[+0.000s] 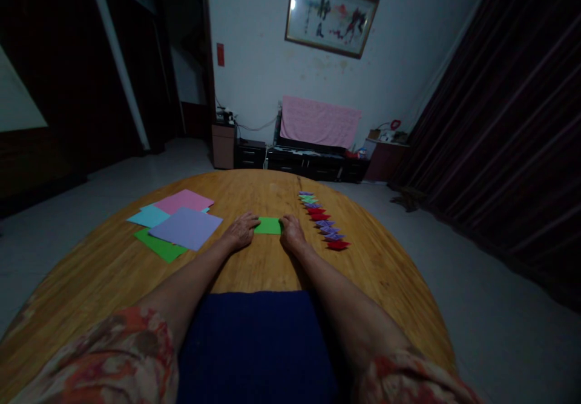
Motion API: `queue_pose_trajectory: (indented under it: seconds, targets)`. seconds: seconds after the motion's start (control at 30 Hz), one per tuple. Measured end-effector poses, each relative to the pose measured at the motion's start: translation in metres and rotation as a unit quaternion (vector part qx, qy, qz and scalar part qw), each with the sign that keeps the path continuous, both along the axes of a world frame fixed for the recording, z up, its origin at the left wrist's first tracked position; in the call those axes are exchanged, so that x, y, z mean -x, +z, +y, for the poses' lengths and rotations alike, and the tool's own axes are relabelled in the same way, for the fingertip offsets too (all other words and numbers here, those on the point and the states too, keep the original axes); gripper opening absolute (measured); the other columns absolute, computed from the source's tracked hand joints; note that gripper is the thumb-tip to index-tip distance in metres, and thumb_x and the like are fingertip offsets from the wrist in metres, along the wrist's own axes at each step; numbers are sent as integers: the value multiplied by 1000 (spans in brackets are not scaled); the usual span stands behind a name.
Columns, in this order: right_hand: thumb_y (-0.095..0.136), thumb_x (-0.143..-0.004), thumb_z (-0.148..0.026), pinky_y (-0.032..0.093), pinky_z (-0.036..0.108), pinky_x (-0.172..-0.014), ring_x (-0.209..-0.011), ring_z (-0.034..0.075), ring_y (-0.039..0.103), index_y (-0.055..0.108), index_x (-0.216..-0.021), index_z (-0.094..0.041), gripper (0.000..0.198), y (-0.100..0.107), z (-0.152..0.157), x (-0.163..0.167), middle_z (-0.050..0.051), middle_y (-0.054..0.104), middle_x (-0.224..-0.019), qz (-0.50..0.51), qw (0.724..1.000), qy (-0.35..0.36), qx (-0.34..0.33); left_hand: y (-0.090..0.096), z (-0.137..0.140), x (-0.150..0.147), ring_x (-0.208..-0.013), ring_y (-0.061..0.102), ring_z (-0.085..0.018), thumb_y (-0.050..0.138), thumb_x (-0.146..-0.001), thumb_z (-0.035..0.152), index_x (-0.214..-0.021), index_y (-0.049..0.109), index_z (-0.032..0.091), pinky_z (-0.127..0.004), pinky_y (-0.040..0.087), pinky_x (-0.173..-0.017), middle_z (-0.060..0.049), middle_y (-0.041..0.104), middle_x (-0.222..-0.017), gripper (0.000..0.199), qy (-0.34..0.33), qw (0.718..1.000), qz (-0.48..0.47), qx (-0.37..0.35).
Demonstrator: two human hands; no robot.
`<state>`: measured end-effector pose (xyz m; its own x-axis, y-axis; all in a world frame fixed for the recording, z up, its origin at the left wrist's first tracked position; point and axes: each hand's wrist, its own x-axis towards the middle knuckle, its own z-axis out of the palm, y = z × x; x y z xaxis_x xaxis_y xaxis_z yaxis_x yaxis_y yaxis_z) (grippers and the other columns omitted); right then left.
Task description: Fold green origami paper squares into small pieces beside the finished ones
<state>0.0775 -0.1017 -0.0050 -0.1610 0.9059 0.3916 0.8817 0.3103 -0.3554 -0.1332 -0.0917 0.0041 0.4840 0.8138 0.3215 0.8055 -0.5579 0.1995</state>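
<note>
A small green paper rectangle (267, 226), seemingly folded, lies flat on the wooden table between my hands. My left hand (241, 231) has its fingertips on the left end of the paper. On the right end, my right hand (292, 232) grips the paper with bent fingers. Both hands rest low at the tabletop, and their fingers partly cover the paper's short edges.
Left of my hands lie overlapping sheets: purple (186, 228), pink (185, 202), light blue (149, 216) and green (160, 245). At right, several folded paper pieces form a row, with a red one (338, 245) nearest. A dark blue cloth (256, 343) lies at the near edge of the round table (381, 265).
</note>
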Motion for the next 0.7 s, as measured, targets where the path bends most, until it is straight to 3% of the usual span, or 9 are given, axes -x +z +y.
queue_pose_trajectory:
  seconds: [0.13,0.27,0.5,0.7]
  targets:
    - [50,-77,-1,40,32,-93,-107,23,51,66,-108,-11,36,3,-3,1,15,59,-117,5,1000,4,12,0,8,4,-125,54,-18,40,-72,7,-117,69,14,-31,39,-111,-6,62,-134,54,14,998,-34,49]
    - [47,-80,-2,39,34,-95,-109,24,49,65,-108,-13,35,4,-7,1,15,58,-119,27,1000,6,10,10,14,-16,-127,52,-18,38,-79,12,-120,67,18,-29,36,-112,-5,61,-134,51,45,998,-24,41]
    - [49,-82,-6,39,34,-98,-110,23,50,65,-108,-13,31,4,-9,1,16,59,-119,33,999,2,5,12,6,-69,-142,30,-32,29,-96,44,-140,46,14,-54,31,-110,-16,37,-153,56,62,994,56,70]
    - [51,-84,-10,40,34,-98,-111,24,50,65,-108,-13,28,0,-7,1,15,59,-118,32,999,0,-9,4,4,-61,-146,21,-33,23,-97,47,-148,35,12,-55,25,-111,-17,24,-159,63,64,988,98,97]
